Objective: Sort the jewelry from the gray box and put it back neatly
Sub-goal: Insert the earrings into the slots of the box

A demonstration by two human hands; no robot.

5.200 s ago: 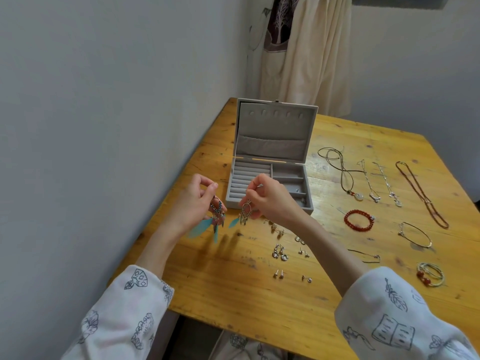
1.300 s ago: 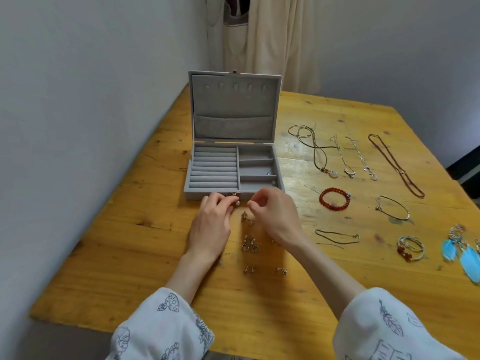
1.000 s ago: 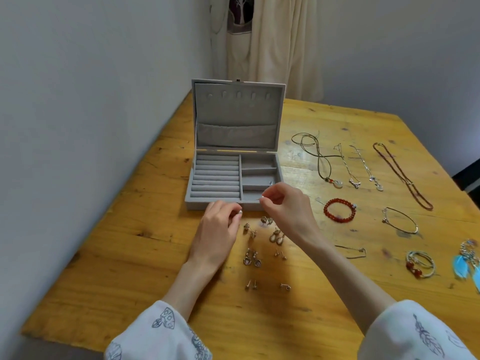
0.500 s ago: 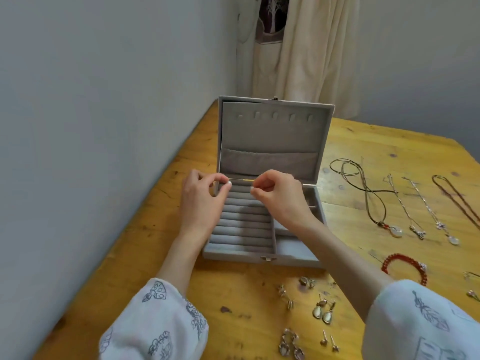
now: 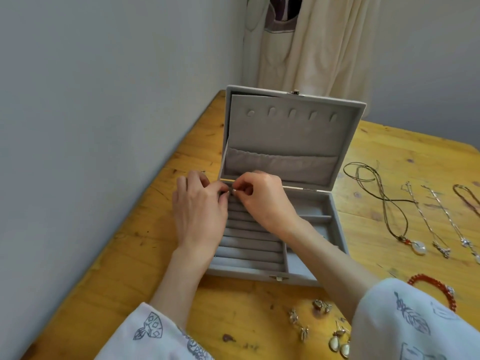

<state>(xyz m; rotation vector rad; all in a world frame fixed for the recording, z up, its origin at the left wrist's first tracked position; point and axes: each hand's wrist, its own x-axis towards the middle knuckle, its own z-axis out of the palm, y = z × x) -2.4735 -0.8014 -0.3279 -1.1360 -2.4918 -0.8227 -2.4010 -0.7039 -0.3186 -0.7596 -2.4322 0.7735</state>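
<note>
1. The gray box (image 5: 285, 193) stands open at the far left of the wooden table (image 5: 145, 255), just beside the wall, its lid upright and its ring rolls and side compartments bare of jewelry as far as can be seen.
2. Half a second ago both hands were apart above the rolls; now the left hand (image 5: 200, 211) and right hand (image 5: 262, 201) have closed together over the far left rolls, fingertips almost touching.
3. Both hands are curled in a pinch on a tiny earring (image 5: 232, 191), which shows only as a small glint between the fingertips; its exact form is too small to tell.
4. About a second ago the hands were down among the small earrings (image 5: 322, 326) near the front of the box; that group now lies at the near edge of the view, untouched.
5. The necklaces (image 5: 405, 211) and the red bracelet (image 5: 439, 287) lie to the right, well apart from the box.
6. Judgement: putting back has only just begun, with this first small piece about to be seated in a roll slot; nearly all the jewelry remains out.
</note>
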